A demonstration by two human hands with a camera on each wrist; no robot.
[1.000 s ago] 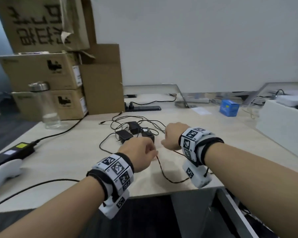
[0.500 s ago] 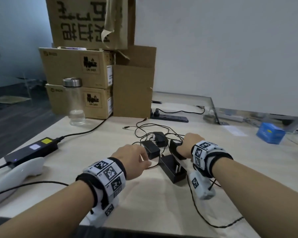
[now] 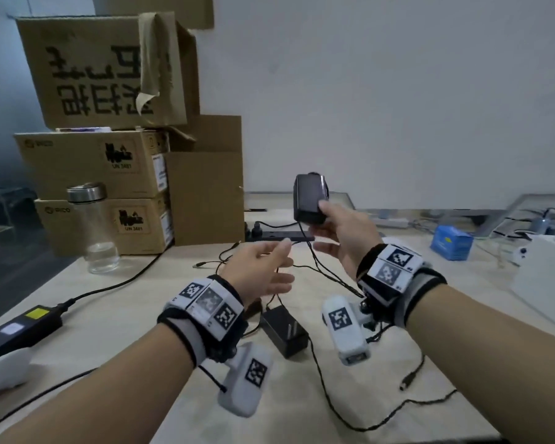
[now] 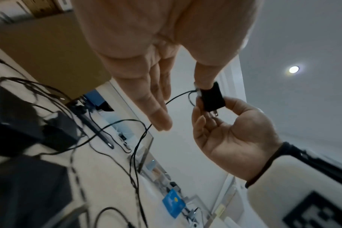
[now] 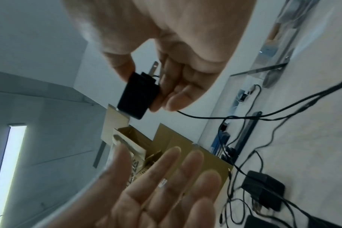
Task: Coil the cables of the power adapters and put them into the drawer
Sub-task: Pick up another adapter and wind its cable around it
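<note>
- Above the pale wooden worktop (image 3: 398, 315), a small black plastic power adapter (image 3: 309, 199) is held up by the right hand (image 3: 346, 238), its grip pinched on the lower end of the block between thumb and fingers; two metal prongs are seen in the wrist views.
- From the adapter a thin black cable (image 3: 327, 267) hangs down to the worktop, uncoiled.
- The left hand (image 3: 260, 270) is spread just beside that cable, fingers straight, with nothing held.
- The block is judged light, rigid and smooth, best gripped across its flat faces, away from the prongs; the cable is judged limp and springy, best taken close to the block and looped from there.
- Another black power adapter (image 3: 285, 331) lies below the hands, more being hidden under the left wrist, and their crossed leads are likely to snag the hanging cable.
- A black power strip (image 3: 282, 234), a clear glass bottle with a metal cap (image 3: 93, 229), stacked brown cardboard boxes (image 3: 103, 161) and a small blue box (image 3: 450, 242) stand further off.
- The drawer is not seen.
</note>
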